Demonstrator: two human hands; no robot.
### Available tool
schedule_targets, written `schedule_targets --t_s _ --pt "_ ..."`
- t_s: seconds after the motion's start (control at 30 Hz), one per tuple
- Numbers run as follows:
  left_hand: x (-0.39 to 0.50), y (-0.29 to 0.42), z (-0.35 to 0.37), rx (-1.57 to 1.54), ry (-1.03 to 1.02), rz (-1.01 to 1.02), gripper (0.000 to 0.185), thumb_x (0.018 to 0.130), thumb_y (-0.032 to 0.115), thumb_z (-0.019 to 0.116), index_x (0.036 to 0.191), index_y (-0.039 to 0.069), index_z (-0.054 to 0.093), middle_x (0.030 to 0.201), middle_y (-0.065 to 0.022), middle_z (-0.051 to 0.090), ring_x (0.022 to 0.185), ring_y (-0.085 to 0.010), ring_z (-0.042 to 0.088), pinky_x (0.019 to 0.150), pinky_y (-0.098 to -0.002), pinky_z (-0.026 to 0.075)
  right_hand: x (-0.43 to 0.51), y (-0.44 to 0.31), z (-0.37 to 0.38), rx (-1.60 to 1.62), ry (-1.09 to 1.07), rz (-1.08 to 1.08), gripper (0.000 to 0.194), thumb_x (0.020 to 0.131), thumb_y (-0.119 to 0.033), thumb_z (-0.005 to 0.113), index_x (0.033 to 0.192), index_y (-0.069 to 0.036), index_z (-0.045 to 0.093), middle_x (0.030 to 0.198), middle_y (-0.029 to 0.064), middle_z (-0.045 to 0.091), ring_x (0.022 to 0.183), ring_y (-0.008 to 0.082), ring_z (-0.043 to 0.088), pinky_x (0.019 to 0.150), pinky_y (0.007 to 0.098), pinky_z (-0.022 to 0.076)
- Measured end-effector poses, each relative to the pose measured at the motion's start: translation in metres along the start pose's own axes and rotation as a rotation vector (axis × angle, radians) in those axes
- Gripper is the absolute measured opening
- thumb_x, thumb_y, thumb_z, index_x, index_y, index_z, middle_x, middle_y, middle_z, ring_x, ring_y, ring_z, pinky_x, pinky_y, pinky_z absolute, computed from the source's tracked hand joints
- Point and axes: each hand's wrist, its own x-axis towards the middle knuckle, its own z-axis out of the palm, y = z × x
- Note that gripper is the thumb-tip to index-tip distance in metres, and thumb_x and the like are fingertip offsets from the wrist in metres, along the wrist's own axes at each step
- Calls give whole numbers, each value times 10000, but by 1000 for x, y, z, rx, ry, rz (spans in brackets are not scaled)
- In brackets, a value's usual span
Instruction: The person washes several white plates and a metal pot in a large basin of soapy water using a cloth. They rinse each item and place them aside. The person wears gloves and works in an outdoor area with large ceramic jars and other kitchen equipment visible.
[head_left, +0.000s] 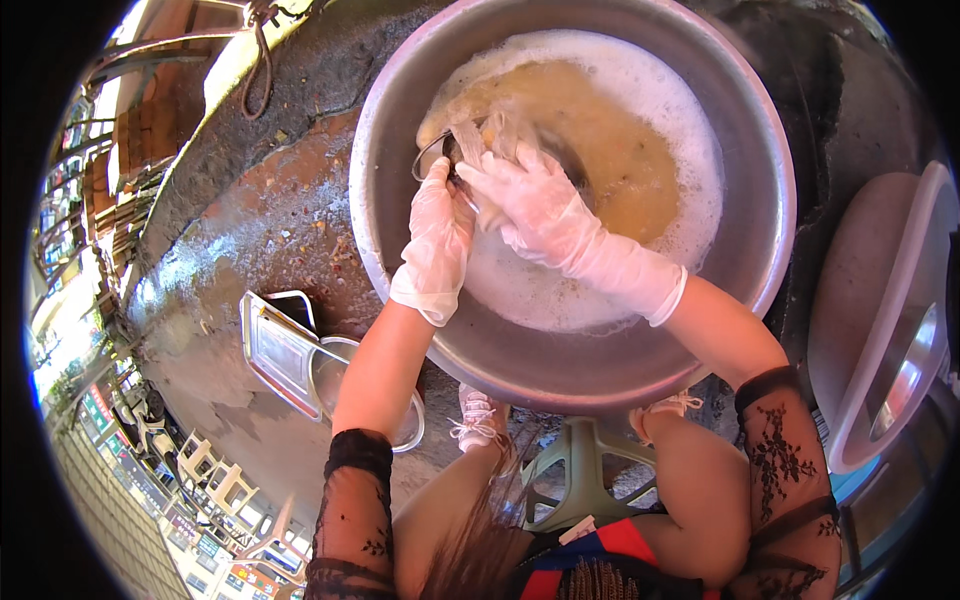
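Observation:
A large metal basin (570, 367) of cloudy, foamy brownish water (637, 172) stands before me. Both my hands wear thin whitish gloves and are inside it, toward the left. My left hand (436, 240) grips the edge of a metal vessel (448, 144) that has a wire loop handle (420, 161). Against this vessel, my right hand (536, 199) presses a thin, pale mesh-like cloth (471, 142). The water and my hands hide most of the vessel, so its full shape cannot be told.
Left of the basin, a clear plastic lid (277, 352) lies by a round transparent container (337, 379) on wet ground. A green plastic stool (574, 465) stands between my legs. At the right, a wide pale tub (862, 247) leans on its side. A rope loop (259, 82) hangs upper left.

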Motion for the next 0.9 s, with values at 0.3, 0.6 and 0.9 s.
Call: schedule_targets --t_s 0.3,0.6,0.9 --pt "29 -21 -43 6 210 -61 229 908 115 448 1091 -9 505 1076 -119 565 975 -232 555 909 -368 449 -95 46 -1 60 -120 -235 617 602 -98 657 1203 -159 528 1181 40 502 1144 281 444 946 406 384" --pt "30 -10 -45 115 299 -9 250 887 149 515 1050 -40 499 1002 -112 562 907 -194 559 855 -275 470 -139 109 14 -349 -225 146 578 758 -134 542 1312 -149 377 1346 74 370 1202 307 384 964 387 355" --pt "49 -16 -64 273 380 -12 376 894 263 511 1127 -32 508 1094 -94 569 929 -171 552 849 -239 436 -54 121 -19 184 -286 789 158 848 -187 507 887 -76 613 846 105 614 758 249 565 740 364 440"
